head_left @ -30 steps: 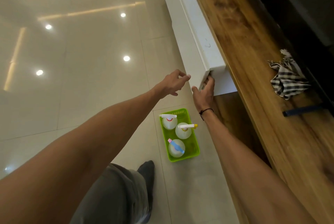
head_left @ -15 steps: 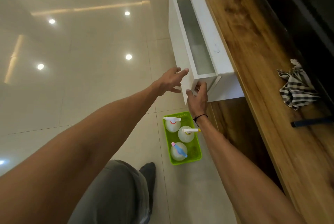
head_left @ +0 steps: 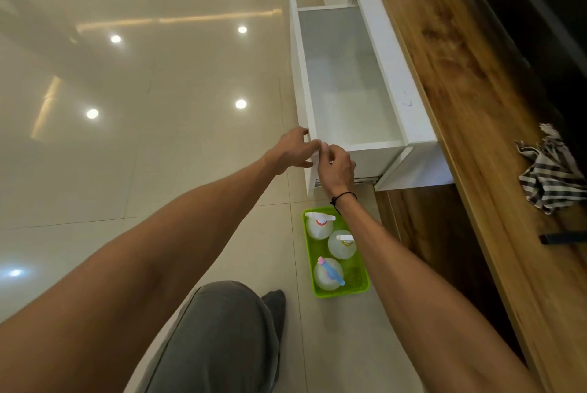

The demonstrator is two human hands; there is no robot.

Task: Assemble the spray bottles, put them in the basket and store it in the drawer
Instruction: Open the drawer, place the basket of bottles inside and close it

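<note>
The white drawer (head_left: 346,87) stands pulled far out from the cabinet, and its inside is bare. Both hands are at the near corner of its front panel (head_left: 300,81). My left hand (head_left: 293,151) rests on the outer face with fingers at the top edge. My right hand (head_left: 336,167) grips the panel's corner from the inner side. On the floor below sits the green basket (head_left: 360,281). In it stand three clear spray bottles: one with a white and red head (head_left: 319,224), one with a white and yellow head (head_left: 342,245), one with a pink and blue head (head_left: 328,272).
A wooden countertop (head_left: 470,100) runs along the right, with a striped cloth (head_left: 552,173) and a dark handle-like bar (head_left: 562,238) on it. Glossy tiled floor (head_left: 143,107) spreads to the left. My grey-trousered knee and socked foot (head_left: 274,307) are beside the basket.
The drawer has slid from nearly closed to wide open. My right hand came back with its front panel, and my left hand has come onto the panel's outer face.
</note>
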